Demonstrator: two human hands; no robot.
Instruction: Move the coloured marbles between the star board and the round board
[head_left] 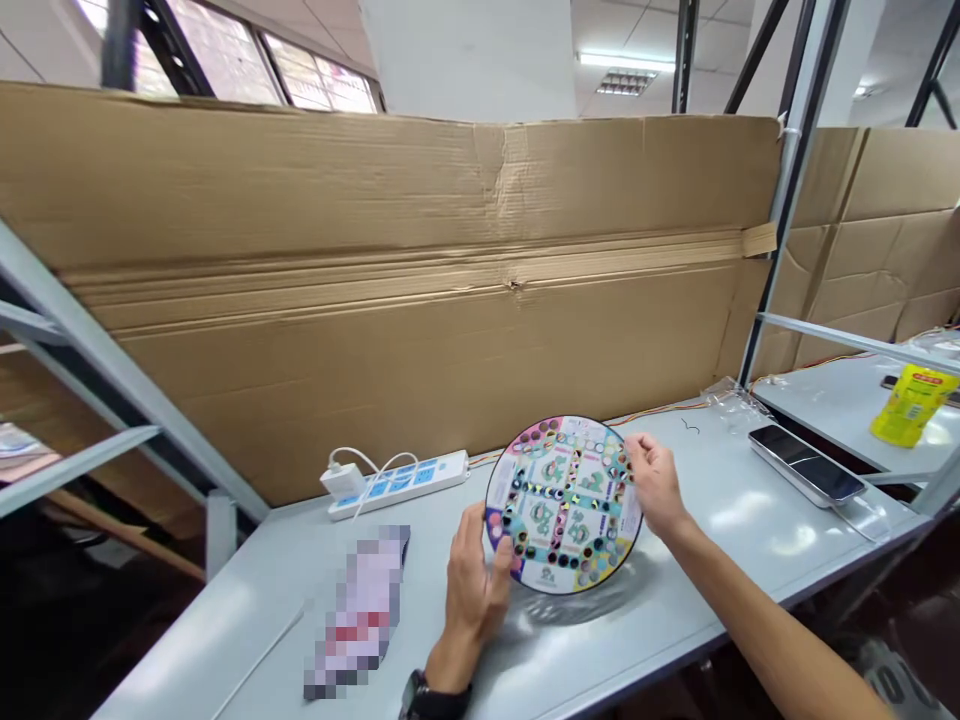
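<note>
A round game board (555,480) with a colourful printed track of dots and small cartoon figures is held up, tilted towards me, over the grey table. My left hand (478,575) grips its lower left rim, the thumb on the printed face and the fingers behind. At the upper right rim, my right hand (656,488) pinches the edge between thumb and fingers. Clear crumpled plastic (589,603) lies on the table beneath the board. To the left of my left hand rests a pixelated, pale purple packet (360,610).
A white power strip (420,482) with a plugged-in charger (343,480) lies along the cardboard wall (420,370). On the right are a phone on a white box (806,465), clear plastic wrap (735,400) and a yellow pouch (911,405). Metal shelf posts (784,200) flank the table.
</note>
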